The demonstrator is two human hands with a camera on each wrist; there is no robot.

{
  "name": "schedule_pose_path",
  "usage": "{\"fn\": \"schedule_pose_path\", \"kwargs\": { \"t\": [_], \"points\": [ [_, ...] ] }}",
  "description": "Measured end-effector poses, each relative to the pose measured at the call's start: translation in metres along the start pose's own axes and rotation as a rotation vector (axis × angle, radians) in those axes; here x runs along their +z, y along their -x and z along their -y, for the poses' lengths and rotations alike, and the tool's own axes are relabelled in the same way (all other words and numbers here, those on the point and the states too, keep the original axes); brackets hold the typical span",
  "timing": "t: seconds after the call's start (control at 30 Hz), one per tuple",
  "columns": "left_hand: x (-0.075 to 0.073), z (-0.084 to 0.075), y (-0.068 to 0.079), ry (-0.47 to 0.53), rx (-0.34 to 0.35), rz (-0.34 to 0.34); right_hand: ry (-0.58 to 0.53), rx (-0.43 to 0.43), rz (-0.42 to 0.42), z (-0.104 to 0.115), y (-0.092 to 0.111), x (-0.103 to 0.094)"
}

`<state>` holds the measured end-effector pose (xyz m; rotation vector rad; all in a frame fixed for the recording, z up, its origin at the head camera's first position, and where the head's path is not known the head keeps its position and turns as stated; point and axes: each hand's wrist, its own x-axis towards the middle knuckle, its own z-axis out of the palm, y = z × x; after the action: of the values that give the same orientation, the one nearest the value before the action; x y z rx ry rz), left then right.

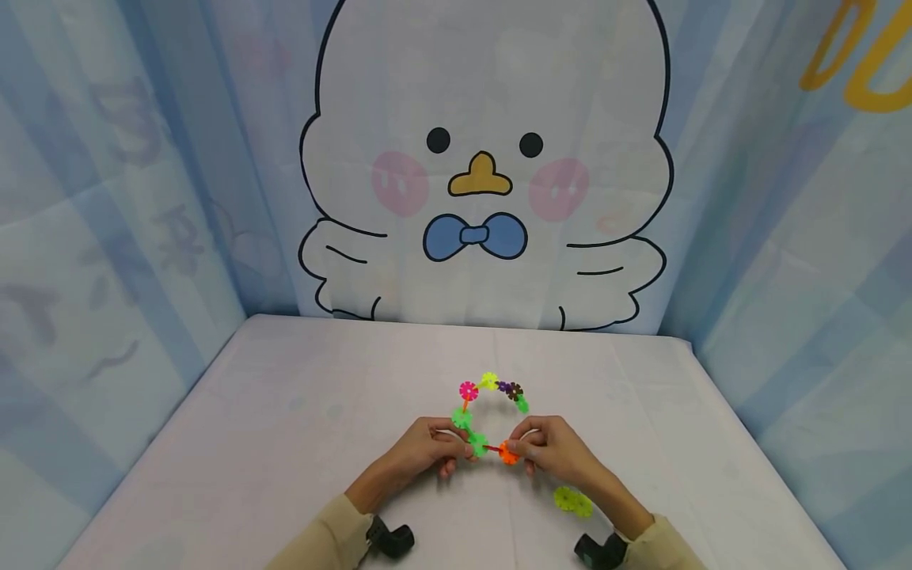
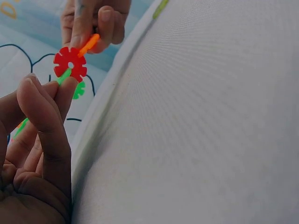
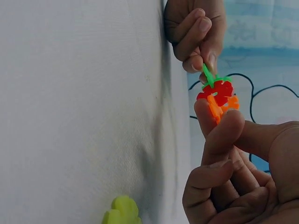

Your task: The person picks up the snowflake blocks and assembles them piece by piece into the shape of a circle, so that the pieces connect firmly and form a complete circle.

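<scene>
A curved chain of notched plastic snowflake discs runs between the hands and away over the table. My left hand (image 1: 431, 446) pinches a green disc (image 1: 478, 444) of this chain between thumb and fingertips. My right hand (image 1: 554, 445) pinches an orange disc (image 1: 507, 454). Between these two, a red disc (image 2: 62, 58) is slotted to the green one and meets the orange one at its edge. Farther along the chain come another green disc (image 1: 461, 418), a magenta disc (image 1: 468, 391), a yellow disc (image 1: 488, 381) and a brown disc (image 1: 514, 392), with a green disc (image 1: 523, 404) at the far end.
Two yellow-green discs (image 1: 572, 500) lie together on the white tablecloth (image 1: 342, 396), close beside the right forearm. Printed curtains (image 1: 135, 237) enclose the table at the back and both sides. Each wrist carries a black camera (image 1: 391, 539).
</scene>
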<state>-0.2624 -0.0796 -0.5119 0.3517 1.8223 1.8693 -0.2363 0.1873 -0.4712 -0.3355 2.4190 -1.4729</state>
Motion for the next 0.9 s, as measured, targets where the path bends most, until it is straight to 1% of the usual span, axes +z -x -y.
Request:
{"fn": "schedule_pose_path", "kwargs": {
  "t": [0.2,0.5,0.67,0.77,0.9],
  "points": [
    [0.002,0.000,0.001,0.004,-0.001,-0.012,-0.027,-0.023,-0.047,0.000,0.000,0.007],
    [0.003,-0.002,0.001,0.000,0.001,-0.030,-0.035,-0.005,-0.119,-0.001,0.000,0.013],
    [0.002,-0.001,0.001,0.006,0.008,-0.034,-0.045,-0.011,-0.150,0.000,-0.001,0.016],
    [0.002,0.000,0.000,0.011,0.008,-0.034,-0.047,-0.007,-0.148,0.001,-0.001,0.016],
    [0.002,0.000,-0.001,0.012,0.010,-0.020,-0.056,0.016,-0.104,0.001,0.001,0.013]
  ]
}}
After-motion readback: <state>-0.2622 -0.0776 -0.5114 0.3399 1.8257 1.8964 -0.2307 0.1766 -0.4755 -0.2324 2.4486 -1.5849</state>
